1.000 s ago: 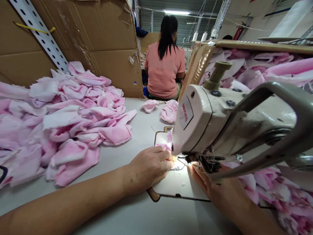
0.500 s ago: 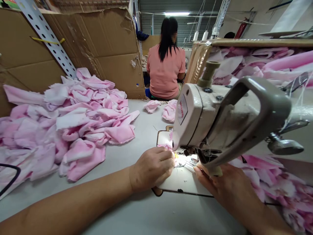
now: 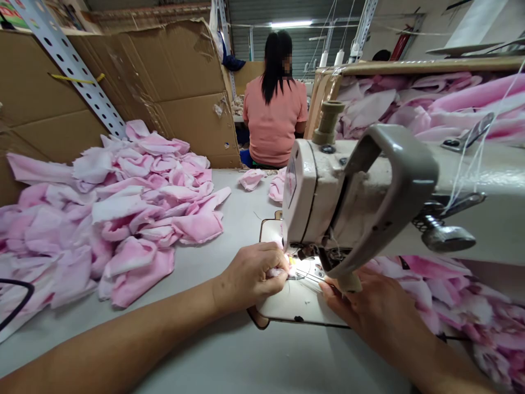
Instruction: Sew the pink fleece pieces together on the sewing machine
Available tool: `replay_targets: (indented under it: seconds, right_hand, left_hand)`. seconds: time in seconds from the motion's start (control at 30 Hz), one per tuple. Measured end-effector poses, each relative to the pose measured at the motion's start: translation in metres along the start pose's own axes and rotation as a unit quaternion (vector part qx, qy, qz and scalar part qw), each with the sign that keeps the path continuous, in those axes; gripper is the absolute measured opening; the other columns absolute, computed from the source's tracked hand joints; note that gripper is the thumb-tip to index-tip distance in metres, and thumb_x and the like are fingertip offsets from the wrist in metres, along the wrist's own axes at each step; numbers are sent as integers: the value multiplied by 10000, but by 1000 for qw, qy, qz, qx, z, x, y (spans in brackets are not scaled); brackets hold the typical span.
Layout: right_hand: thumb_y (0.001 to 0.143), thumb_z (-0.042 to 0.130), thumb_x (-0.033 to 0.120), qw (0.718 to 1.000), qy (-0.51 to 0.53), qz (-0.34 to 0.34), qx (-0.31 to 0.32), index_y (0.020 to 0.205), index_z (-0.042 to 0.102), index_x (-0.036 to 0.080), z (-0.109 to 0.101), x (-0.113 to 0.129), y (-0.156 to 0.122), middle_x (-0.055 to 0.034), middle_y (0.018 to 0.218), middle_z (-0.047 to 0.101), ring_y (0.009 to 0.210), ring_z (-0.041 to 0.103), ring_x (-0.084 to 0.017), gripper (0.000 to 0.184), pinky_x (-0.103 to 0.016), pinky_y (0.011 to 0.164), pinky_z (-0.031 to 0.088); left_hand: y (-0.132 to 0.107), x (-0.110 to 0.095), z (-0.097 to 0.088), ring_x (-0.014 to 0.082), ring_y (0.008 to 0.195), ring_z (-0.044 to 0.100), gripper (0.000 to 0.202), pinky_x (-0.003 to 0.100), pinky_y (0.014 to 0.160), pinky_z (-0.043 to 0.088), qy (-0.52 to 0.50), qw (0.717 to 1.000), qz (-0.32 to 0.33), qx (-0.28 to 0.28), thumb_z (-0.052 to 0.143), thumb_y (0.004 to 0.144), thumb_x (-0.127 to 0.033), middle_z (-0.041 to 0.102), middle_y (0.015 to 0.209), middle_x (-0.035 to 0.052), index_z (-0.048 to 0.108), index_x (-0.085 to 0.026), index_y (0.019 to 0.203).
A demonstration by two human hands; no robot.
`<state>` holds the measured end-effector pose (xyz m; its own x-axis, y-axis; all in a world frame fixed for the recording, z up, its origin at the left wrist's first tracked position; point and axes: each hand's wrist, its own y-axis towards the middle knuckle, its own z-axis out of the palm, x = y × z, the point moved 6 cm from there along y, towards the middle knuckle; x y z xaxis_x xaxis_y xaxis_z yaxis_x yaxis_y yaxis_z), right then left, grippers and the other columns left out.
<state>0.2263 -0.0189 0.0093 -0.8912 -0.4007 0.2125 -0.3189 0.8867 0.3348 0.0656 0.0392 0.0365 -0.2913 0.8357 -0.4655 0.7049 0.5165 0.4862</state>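
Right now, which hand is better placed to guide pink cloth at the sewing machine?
Probably the left hand: it pinches pink fabric, while the right hand holds what look like tweezers.

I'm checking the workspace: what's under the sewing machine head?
Under the sewing machine head: a lit bed plate, where the left hand pinches pink fabric and the right hand holds what look like tweezers. The head covers part of the plate; the left hand hides some fabric.

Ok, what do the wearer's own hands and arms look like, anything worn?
The left hand and right hand are bare: no gloves. No sleeve, watch or bracelet shows on either visible forearm. I see no ring, but the sewing machine hides part of the right hand.
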Motion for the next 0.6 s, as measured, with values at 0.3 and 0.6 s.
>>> replay_targets:
  seconds: [0.3,0.6]
  right_hand:
    - [869,480,259,1000,3,22,13,658,529,213,2,-3,-2,30,558,489,503,453,-135,221,-262,511,267]
    - [884,469,224,998,-61,-35,4,646,551,211,-1,8,2,12,569,509,503,472,-141,252,-254,499,283]
  left_hand:
    - [-15,-24,11,156,761,533,216,287,802,498,161,978,104,83,418,884,-94,598,837,64,554,-150,725]
    - [-24,-18,16,204,908,540,197,368,907,483,225,967,78,89,454,868,-120,588,970,119,559,-101,1034]
